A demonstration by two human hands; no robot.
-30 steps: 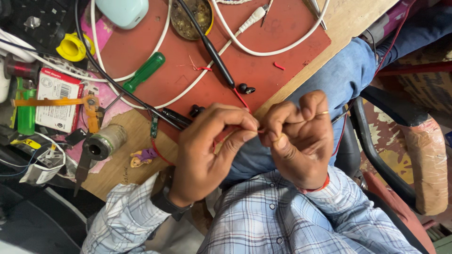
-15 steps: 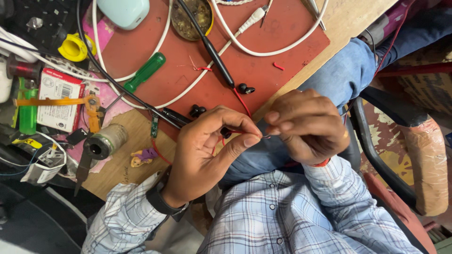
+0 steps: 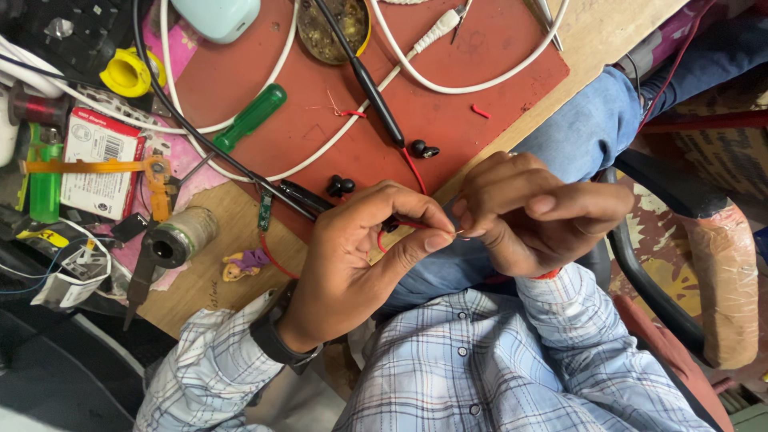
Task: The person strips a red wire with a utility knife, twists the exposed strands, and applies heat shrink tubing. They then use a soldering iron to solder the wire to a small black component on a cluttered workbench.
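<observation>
Head view: a thin red wire (image 3: 400, 226) is held just above the near edge of the bench (image 3: 208, 276), over the person's lap. The left hand (image 3: 360, 256) pinches it between thumb and forefinger; the right hand (image 3: 532, 212) is closed on its bare end, fingertips touching. Behind lie a red mat (image 3: 320, 136), a green-handled screwdriver (image 3: 248, 118), a white cable (image 3: 352, 136) and black earbuds (image 3: 422, 150).
</observation>
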